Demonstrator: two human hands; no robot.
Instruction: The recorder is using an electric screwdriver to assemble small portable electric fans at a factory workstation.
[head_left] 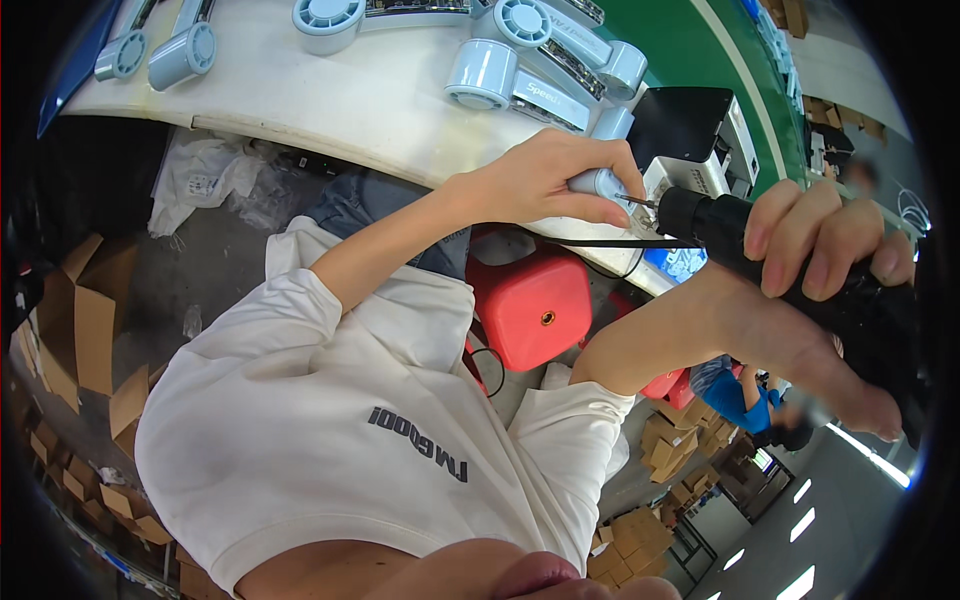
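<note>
My left hand (550, 180), at the table's edge, pinches a light-blue plastic piece (597, 183) between thumb and fingers. It resembles the handheld fans nearby, but is mostly hidden. My right hand (825, 240) is wrapped round a black electric screwdriver (725, 225), held roughly level. Its thin bit points left at the piece in my left hand; whether the tip touches a screw cannot be made out. Several light-blue handheld fans (540, 95) lie on the table beyond my left hand, some with their handles opened and dark circuit boards showing.
The white table (330, 110) runs across the top. Behind my right hand's tool stands a black and white box-shaped device (690, 130). A black cable (620, 243) passes below my left hand. A red stool (535, 310) and cardboard boxes (95, 320) stand on the floor.
</note>
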